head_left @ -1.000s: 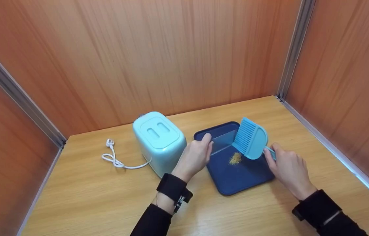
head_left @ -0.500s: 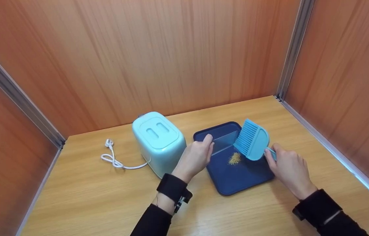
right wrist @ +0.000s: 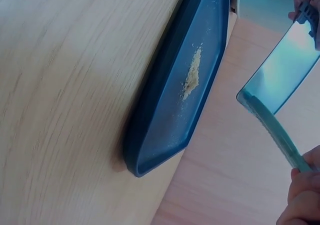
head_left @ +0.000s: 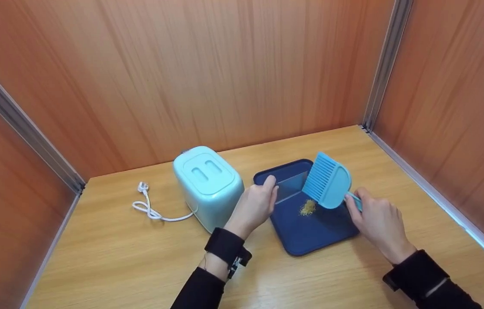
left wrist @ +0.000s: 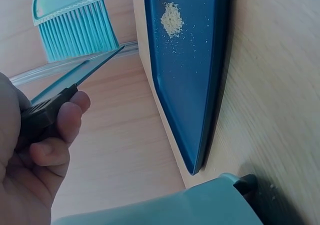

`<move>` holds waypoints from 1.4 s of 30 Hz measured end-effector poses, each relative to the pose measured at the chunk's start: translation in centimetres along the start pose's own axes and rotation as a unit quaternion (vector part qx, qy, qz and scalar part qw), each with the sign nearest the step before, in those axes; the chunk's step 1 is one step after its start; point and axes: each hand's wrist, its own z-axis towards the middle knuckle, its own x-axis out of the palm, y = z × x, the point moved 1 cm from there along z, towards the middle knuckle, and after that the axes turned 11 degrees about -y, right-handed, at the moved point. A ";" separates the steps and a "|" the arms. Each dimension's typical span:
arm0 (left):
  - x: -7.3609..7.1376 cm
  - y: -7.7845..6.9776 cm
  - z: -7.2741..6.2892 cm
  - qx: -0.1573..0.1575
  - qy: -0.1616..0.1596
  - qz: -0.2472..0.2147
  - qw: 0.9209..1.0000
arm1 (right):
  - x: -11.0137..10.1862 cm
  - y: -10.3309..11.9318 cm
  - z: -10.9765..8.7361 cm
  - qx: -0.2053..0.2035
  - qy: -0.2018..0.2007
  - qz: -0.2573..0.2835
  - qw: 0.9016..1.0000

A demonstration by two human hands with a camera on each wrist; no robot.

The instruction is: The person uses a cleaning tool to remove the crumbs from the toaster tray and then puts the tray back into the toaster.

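Observation:
My left hand (head_left: pixel 255 206) grips the dark handle of a flat metal crumb tray (right wrist: pixel 282 67), raised and tilted above a navy tray (head_left: pixel 310 238). In my right hand (head_left: pixel 381 221) is the handle of a light-blue brush (head_left: pixel 332 184). Its bristles (left wrist: pixel 80 32) lie at the far end of the metal plate, overlapping it in the wrist views. Below both, a small heap of yellowish crumbs (head_left: pixel 308 207) sits on the navy tray, with finer specks scattered around it. Part of the crumb tray is hidden behind the brush and my left hand.
Left of the navy tray stands a light-blue toaster (head_left: pixel 209 189), close to my left wrist. Its white cord and plug (head_left: pixel 151 212) lie on the wooden table (head_left: pixel 130 262). Wood-grain panels (head_left: pixel 242 77) enclose the back and both sides.
The brush shifted slightly right, then back left and up along the crumb tray. My left hand has tilted a little; the navy tray and toaster stay put.

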 end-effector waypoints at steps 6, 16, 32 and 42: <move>-0.2 0.0 0.1 -0.029 0.013 -0.013 0.999 | -0.2 1.9 -0.4 -0.009 0.014 0.045 0.999; -0.3 0.1 0.1 -0.047 0.018 -0.034 0.998 | -0.1 3.4 -0.9 -0.032 0.048 0.049 0.997; -0.3 0.0 -0.2 -0.009 -0.002 -0.024 1.000 | 0.4 -0.2 -0.8 -0.040 0.016 -0.032 0.999; -0.4 0.0 -0.2 0.000 -0.010 -0.016 1.000 | 0.1 -1.2 -0.6 -0.032 0.003 -0.048 0.998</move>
